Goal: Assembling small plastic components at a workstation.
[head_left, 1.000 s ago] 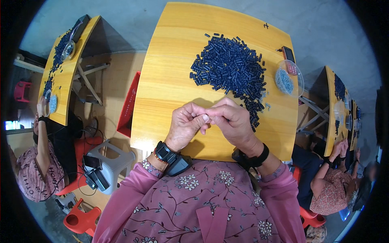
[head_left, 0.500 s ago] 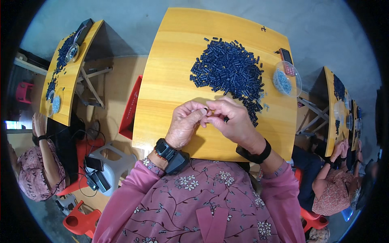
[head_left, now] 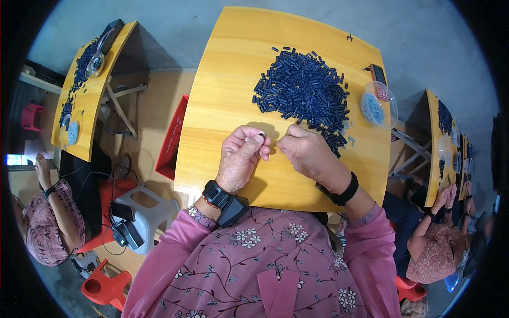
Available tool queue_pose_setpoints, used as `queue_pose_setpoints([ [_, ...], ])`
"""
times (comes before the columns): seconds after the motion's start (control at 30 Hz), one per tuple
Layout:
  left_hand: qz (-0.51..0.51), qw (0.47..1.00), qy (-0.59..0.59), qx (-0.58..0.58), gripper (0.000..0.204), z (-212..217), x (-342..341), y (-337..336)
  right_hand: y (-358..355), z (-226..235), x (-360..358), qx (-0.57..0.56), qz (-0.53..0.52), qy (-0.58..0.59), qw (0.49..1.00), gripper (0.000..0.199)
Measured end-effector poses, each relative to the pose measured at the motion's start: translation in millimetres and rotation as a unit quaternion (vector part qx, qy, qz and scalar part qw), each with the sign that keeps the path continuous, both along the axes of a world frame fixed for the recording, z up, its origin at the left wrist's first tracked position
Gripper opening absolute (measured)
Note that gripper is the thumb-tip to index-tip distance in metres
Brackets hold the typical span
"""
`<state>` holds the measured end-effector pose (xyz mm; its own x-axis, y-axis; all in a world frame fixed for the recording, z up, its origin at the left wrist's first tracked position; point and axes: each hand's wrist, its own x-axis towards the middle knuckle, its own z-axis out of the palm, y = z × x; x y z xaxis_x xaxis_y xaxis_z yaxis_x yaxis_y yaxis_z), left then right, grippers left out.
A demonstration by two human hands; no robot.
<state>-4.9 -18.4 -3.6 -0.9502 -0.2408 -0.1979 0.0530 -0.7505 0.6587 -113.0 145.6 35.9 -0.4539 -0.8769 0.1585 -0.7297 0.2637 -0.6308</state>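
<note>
My left hand [head_left: 236, 159] pinches a small dark cylindrical piece [head_left: 261, 135] between thumb and forefinger, its end just showing. Close beside it, a short gap away, is my right hand [head_left: 315, 158], back upward and fingertips pressed together; whatever they hold, if anything, is hidden. Both hands are above the near part of the yellow wooden table [head_left: 212, 95]. Just beyond them spreads a big heap of short dark-blue cylinders [head_left: 302, 87], partly covered by my right hand. A few light-blue bits [head_left: 351, 140] lie at the heap's right edge.
At the table's right edge stands a clear plastic bowl [head_left: 393, 108] with light-blue pieces [head_left: 373, 110], near a dark phone-like device [head_left: 377, 74]. A red bin [head_left: 170, 143] is left of the table. People work at side tables; a grey stool [head_left: 154, 209] holds electronic devices.
My hands have drawn apart: earlier the fingertips met, and now a gap lies between them. The dark piece stays in my left fingers. The right hand has shifted slightly right.
</note>
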Motion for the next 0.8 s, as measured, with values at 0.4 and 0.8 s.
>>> queue_pose_setpoints([
  [0.4, -0.017, 0.998, 0.021, -0.048, 0.01, -9, 1, 2, -8, 13, 0, -0.16, -0.051, 0.019, 0.986, 0.005],
  [0.8, 0.001, 0.993, 0.02, -0.113, 0.008, -10, -2, 6, -7, 2, 17, -0.122, -0.131, -0.492, 0.852, 0.02],
])
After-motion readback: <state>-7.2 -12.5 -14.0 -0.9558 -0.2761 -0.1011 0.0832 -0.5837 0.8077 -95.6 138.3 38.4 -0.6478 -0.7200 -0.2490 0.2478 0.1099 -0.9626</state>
